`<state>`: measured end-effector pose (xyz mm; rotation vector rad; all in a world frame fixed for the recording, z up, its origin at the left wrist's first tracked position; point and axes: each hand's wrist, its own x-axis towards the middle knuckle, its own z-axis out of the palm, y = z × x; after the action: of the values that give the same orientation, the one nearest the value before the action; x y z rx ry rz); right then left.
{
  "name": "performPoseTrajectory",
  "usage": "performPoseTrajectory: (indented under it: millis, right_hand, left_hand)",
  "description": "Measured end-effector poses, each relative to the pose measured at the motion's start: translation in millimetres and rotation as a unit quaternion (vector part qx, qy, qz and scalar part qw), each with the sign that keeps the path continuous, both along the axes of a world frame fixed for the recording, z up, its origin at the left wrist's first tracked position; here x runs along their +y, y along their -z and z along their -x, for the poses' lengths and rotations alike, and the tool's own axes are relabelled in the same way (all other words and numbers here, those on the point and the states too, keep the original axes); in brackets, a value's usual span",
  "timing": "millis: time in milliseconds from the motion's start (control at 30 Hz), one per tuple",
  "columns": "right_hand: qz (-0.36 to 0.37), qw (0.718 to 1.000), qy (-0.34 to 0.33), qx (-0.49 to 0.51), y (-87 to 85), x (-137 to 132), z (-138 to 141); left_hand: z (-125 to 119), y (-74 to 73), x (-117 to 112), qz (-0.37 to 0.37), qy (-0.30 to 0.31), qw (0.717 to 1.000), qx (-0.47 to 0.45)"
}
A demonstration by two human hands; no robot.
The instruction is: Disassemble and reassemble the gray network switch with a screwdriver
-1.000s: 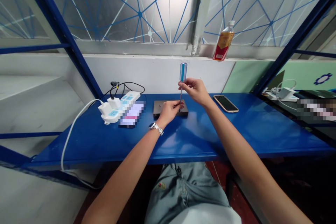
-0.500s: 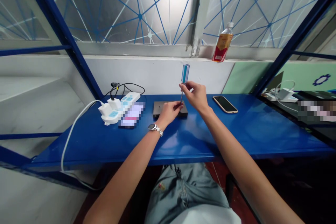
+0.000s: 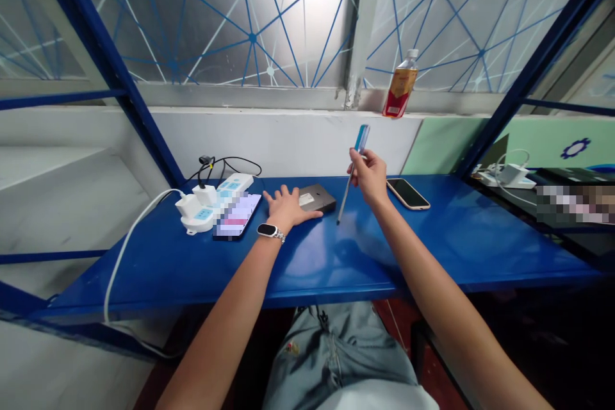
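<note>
My right hand (image 3: 369, 174) is closed around a screwdriver (image 3: 344, 197) with a clear and blue handle. Its shaft slants down to the left, and the tip is just above or on the blue desk; I cannot tell which. Just left of the tip lies a flat dark grey box (image 3: 319, 195) with a pale label on top, turned at an angle. My left hand (image 3: 287, 206) rests at the left end of this box, fingers spread and thumb along its near side. The hand covers part of the box. A watch (image 3: 269, 230) is on my left wrist.
A white power strip (image 3: 202, 208) with plugs and cables sits at the left, beside a lit phone (image 3: 237, 218). Another phone (image 3: 408, 193) lies right of my right hand. A drink bottle (image 3: 400, 86) stands on the ledge behind. Blue frame posts rise at both sides.
The screwdriver has come away from the box, moving right and tilting. My left hand has opened from a pinch at its tip and shifted left. The box has turned.
</note>
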<state>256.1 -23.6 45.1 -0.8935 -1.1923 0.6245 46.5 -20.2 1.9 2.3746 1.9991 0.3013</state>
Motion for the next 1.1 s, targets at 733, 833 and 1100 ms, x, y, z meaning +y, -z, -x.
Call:
performPoseTrajectory:
  millis: [733, 833, 1100]
  right_hand:
    - [0.255, 0.867, 0.057, -0.424, 70.6, 4.2, 1.5]
    - [0.228, 0.919, 0.031, -0.320, 63.5, 6.4, -2.2]
    - [0.016, 0.995, -0.006, -0.096, 8.5, 14.8, 13.0]
  left_hand:
    - [-3.6, 9.3, 27.8, 0.048, 0.188, 0.976, -0.095]
    - [2.7, 7.1, 18.1, 0.025, 0.147, 0.986, -0.072]
    - [7.5, 9.5, 4.9, -0.034, 0.119, 0.987, -0.104]
